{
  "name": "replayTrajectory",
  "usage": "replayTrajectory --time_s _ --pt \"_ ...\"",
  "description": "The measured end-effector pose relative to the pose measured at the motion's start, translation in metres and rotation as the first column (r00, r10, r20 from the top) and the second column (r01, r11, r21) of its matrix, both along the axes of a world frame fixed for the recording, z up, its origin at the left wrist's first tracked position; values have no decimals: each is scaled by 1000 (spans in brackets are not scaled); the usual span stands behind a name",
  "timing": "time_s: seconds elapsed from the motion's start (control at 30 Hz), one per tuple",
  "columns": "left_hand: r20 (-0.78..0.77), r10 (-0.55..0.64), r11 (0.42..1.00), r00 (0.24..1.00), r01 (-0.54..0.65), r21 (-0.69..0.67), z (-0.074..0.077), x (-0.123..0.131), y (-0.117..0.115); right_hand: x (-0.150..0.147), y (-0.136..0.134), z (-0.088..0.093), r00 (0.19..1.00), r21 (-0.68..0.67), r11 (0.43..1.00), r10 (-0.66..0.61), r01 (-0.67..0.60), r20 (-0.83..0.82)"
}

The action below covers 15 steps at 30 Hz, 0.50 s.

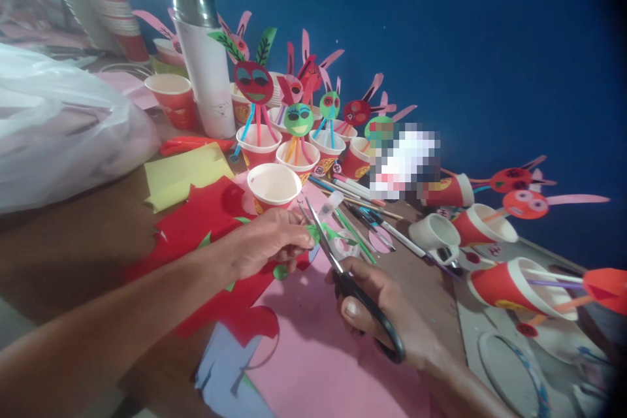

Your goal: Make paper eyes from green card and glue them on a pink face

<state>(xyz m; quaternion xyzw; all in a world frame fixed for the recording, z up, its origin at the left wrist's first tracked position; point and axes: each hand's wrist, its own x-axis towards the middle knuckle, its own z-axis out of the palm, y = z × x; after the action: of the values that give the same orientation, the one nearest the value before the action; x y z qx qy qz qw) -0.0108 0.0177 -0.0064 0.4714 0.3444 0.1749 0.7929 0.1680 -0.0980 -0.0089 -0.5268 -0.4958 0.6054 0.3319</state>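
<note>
My right hand (386, 313) grips black-handled scissors (343, 268), blades pointing up and away toward the cups. My left hand (267, 241) pinches a small green paper piece (313, 234) at the blades; a green round scrap (280, 272) shows below its fingers. Both hands hover over red paper (206, 215) and a pink sheet (313, 353) on the table.
Red paper cups with paper faces on straws (298, 137) crowd the back, more lie tipped at right (509, 284). A tall white flask (203, 52), stacked cups (112, 10), a white plastic bag (59, 124), yellow paper (183, 173) and pens (367, 209) surround the work spot.
</note>
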Motion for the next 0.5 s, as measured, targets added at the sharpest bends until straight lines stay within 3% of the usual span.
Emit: replayTrajectory --time_s 0.5 --pt "0 -33 999 999 33 31 2 -1 1 -2 2 5 999 -76 996 -39 40 16"
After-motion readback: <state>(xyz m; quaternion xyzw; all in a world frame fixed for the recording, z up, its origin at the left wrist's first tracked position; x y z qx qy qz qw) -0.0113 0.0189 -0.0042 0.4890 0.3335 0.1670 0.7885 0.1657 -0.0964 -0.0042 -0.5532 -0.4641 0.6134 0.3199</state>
